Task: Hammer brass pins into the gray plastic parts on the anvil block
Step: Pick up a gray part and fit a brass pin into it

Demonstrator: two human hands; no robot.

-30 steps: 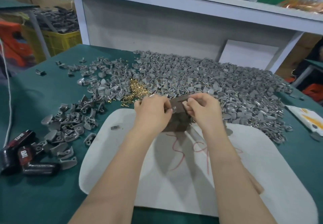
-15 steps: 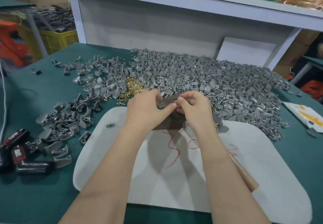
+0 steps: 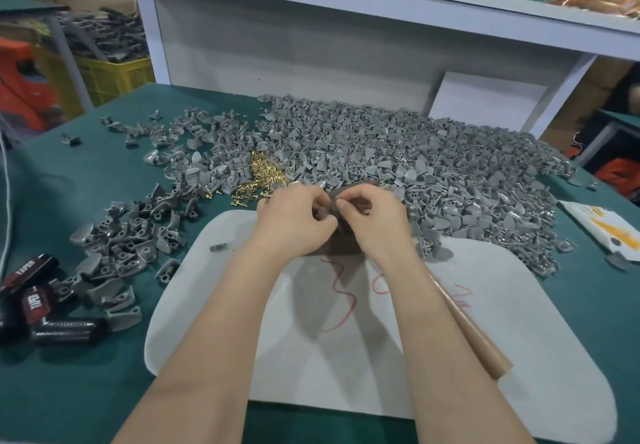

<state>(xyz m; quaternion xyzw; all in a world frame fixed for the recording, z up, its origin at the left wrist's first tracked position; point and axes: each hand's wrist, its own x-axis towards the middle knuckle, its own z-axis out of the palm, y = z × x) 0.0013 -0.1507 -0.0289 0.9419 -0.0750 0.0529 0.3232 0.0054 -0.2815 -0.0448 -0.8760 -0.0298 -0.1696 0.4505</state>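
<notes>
A dark brown anvil block stands at the far edge of a white mat. Both my hands meet over its top. My left hand pinches a small gray plastic part on the block. My right hand has its fingers curled against the same part; what its fingertips hold is hidden. A heap of brass pins lies just beyond my left hand. A wooden hammer handle lies on the mat under my right forearm, its head hidden.
A wide heap of gray parts covers the green table behind and right of the block. A smaller pile lies at the left, with black and red cylinders beside it. A white packet lies at the right edge.
Both hands stay together over the block and the fingers shift slightly around the part. The camera view has drifted a little.
</notes>
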